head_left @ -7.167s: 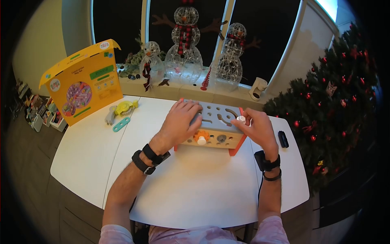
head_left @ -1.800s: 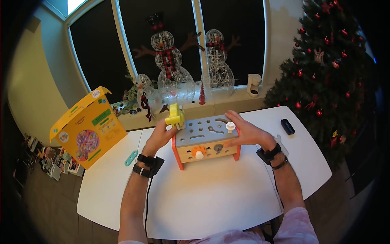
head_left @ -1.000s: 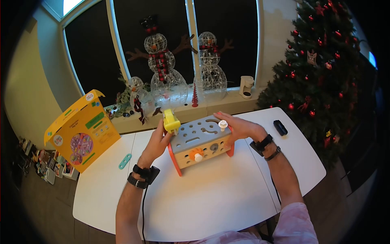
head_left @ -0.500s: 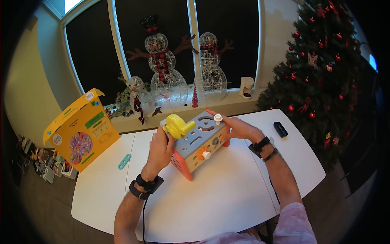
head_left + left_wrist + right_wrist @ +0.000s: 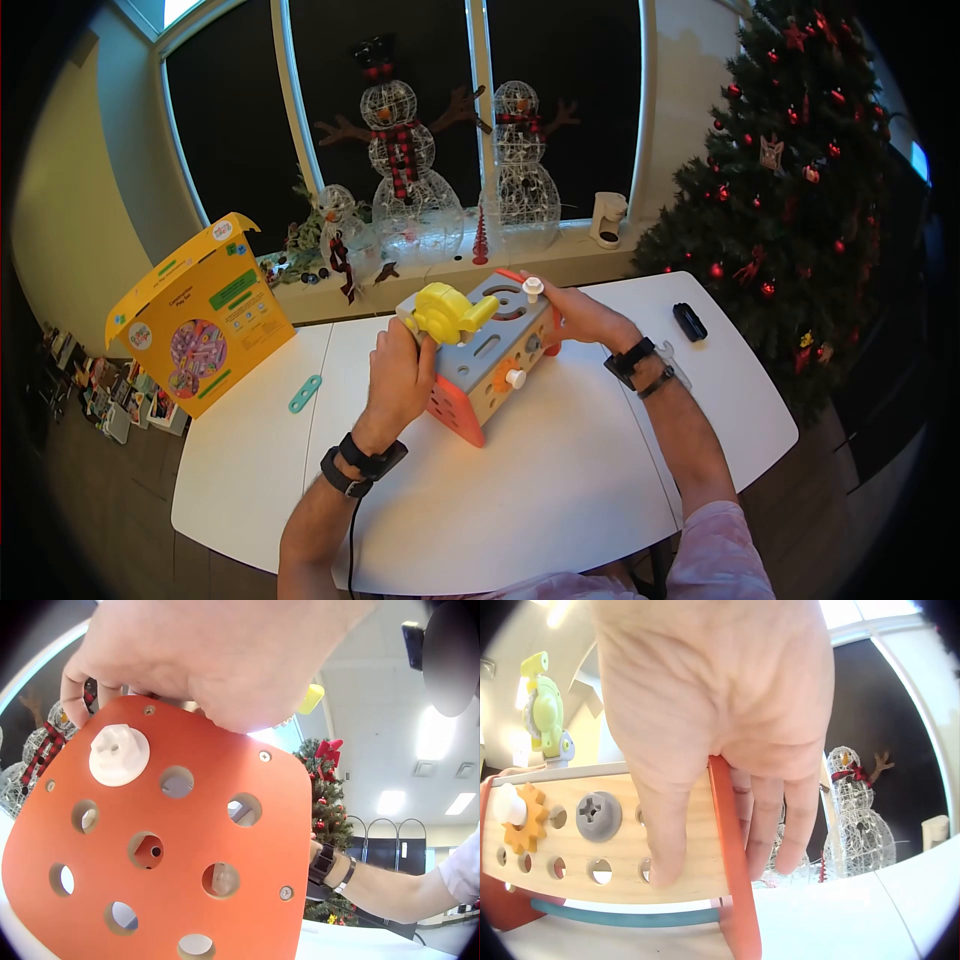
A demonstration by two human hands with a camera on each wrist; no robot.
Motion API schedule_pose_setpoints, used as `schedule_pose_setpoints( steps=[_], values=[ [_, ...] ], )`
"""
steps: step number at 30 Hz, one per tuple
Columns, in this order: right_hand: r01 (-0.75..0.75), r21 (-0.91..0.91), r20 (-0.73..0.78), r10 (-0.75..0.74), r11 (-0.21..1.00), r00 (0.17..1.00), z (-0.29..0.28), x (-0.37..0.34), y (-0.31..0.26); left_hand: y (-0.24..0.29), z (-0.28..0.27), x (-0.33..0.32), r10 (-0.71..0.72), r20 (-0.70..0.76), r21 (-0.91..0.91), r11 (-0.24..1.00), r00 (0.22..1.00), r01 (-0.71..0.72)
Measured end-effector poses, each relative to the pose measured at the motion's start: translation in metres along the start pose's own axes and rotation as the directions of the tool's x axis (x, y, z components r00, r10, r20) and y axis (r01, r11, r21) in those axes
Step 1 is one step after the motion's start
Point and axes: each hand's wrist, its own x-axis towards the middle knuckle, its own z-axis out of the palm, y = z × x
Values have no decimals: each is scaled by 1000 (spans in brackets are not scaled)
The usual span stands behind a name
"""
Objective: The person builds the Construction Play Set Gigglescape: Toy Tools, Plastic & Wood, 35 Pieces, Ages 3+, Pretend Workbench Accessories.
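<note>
A toy workbench with a grey top [image 5: 461,367], wooden front [image 5: 622,855] and red-orange side panels [image 5: 180,825] stands at an angle on the table. My left hand [image 5: 397,385] [image 5: 195,656] grips its left end over the panel's top edge. A yellow-green toy piece [image 5: 443,313] [image 5: 548,712] stands on the top by that hand. My right hand [image 5: 590,318] [image 5: 720,712] grips the right end, thumb on the front and fingers behind the panel. Near it a white bolt [image 5: 532,288] stands up. The front carries an orange gear [image 5: 531,817] and a grey screw [image 5: 598,816].
On the white table [image 5: 500,500] are a turquoise strip [image 5: 305,394] at left, a yellow box [image 5: 200,320] behind it, a grey wrench [image 5: 672,364] beside my right wrist, and a black object [image 5: 689,321] at right. Wire snowmen [image 5: 400,150] stand behind on the sill.
The yellow-green piece has gone from the table onto the bench top. My hands have turned the bench, its left end swinging nearer, and my left hand has moved from the top to that end.
</note>
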Motion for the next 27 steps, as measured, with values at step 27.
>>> schedule_pose_setpoints(
  steps=[27],
  values=[
    [-9,-31,-48,8,999,999,10,17,20,-11,2,12,11,-15,-51,999,1000,-11]
  ],
)
